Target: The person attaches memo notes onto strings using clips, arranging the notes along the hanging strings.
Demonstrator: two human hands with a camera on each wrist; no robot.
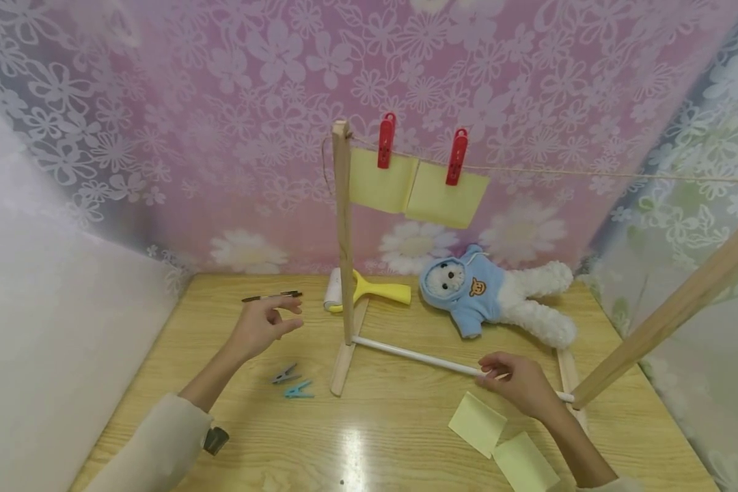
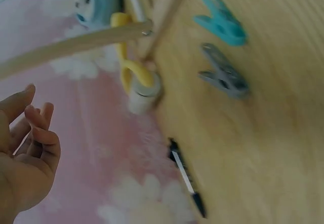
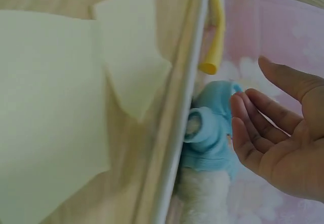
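Observation:
My left hand [image 1: 263, 326] hovers over the left of the table, fingers loosely bent and holding nothing. Below it lie a grey clothespin [image 1: 285, 374] and a teal clothespin [image 1: 298, 389]; a black pen [image 2: 186, 177] is just beyond. My right hand [image 1: 519, 383] is in the air with relaxed, empty fingers, overlapping the white crossbar [image 1: 418, 356] in the head view. Two yellow paper sheets [image 1: 477, 422] lie on the table beneath it. Two more yellow sheets [image 1: 445, 195] hang from a string [image 1: 547, 169], each under a red clothespin [image 1: 457, 157].
A wooden stand carries the string between its left post [image 1: 342, 232] and right post [image 1: 670, 311]. Behind it lie a yellow-handled lint roller [image 1: 384, 292] and a white plush toy [image 1: 488, 290] in a blue hoodie. Flowered curtains [image 1: 234, 137] enclose the wooden table [image 1: 270, 444].

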